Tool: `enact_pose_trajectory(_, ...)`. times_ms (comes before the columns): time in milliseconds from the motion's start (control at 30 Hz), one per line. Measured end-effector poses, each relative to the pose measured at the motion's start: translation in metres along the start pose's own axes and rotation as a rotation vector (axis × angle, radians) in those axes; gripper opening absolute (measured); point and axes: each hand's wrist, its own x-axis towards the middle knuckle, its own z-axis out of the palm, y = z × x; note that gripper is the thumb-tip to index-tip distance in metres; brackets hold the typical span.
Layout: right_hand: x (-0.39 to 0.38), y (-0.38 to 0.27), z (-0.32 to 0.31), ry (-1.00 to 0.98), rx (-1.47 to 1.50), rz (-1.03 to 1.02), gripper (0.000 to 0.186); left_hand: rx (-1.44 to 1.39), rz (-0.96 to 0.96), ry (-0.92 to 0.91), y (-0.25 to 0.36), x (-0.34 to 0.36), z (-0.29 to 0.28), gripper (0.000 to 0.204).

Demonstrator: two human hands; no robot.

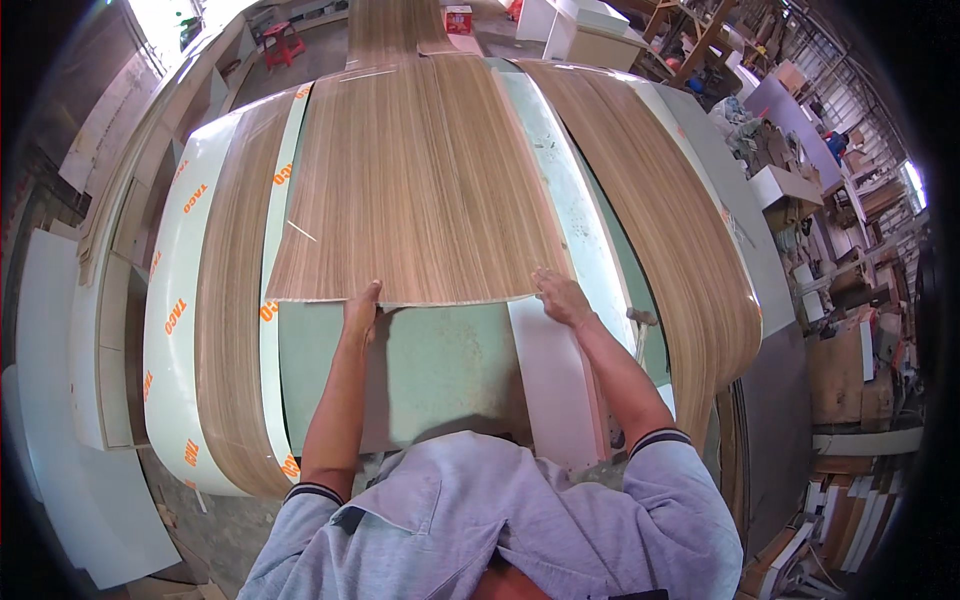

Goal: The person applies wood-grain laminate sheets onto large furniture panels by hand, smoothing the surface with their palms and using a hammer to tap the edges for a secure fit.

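A broad wood-grain laminate sheet (430, 180) lies lengthwise over the work table, its near edge slightly raised. My left hand (362, 308) grips that edge left of the middle, thumb on top and fingers hidden beneath. Near the sheet's right corner, my right hand (562, 297) pinches the same edge. Below the edge shows a pale green board (450, 355), with a pinkish-white strip (555, 375) along its right side. A hammer (642, 318) rests to the right of my right forearm.
Narrower wood-grain strips flank the sheet, one on the left (232, 240) and one on the right (645, 180). White film with orange print (172, 370) covers the table's left side. A red stool (283, 45) stands far left; stacked offcuts (850, 510) lie at right.
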Motion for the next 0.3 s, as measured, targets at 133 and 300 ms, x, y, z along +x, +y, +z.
enact_pose_trajectory(133, 0.051, 0.019, -0.001, 0.113, -0.019, -0.009, 0.042, 0.018, 0.027, -0.002, 0.016, 0.044, 0.019, 0.044)
enact_pose_trajectory(300, 0.115, 0.025, -0.015, 0.073, -0.044, 0.025, 0.042, 0.016, 0.052, 0.019, 0.03, 0.1, 0.025, 0.051)
